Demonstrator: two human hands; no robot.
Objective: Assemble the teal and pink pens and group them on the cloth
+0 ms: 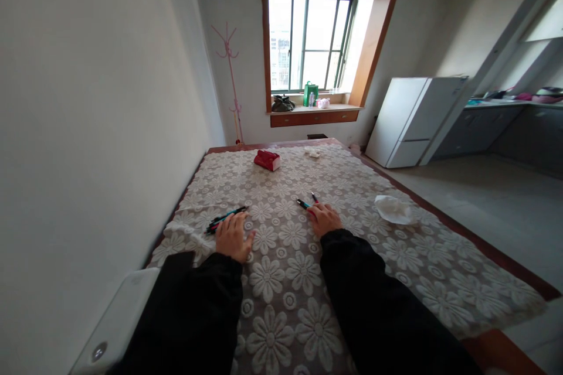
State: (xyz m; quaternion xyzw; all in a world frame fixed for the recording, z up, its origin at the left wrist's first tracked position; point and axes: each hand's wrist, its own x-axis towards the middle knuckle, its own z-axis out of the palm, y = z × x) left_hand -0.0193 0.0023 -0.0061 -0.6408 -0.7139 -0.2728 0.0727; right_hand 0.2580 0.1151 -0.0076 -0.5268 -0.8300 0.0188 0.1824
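Observation:
My left hand (234, 238) rests on the tablecloth with its thumb spread away. Its fingertips touch a small bunch of pens (226, 218), black, teal and pinkish red, lying slantwise in front of it. To the right, my right hand (326, 220) lies low over more pens, its fingers extended loosely on top. A black-and-teal pen (302, 204) pokes out on the left of these fingers, and a dark pen tip (314, 197) shows beyond them. A bit of red shows beside the fingers; the rest of these pens is hidden beneath the hand.
The flower-patterned tablecloth (288, 269) covers a table against the left wall. A red tissue pack (267, 160) lies toward the far end, with a small pale item (312, 153) near it. Crumpled white tissue (393, 210) lies right. A white device (118, 322) stands beside my left sleeve.

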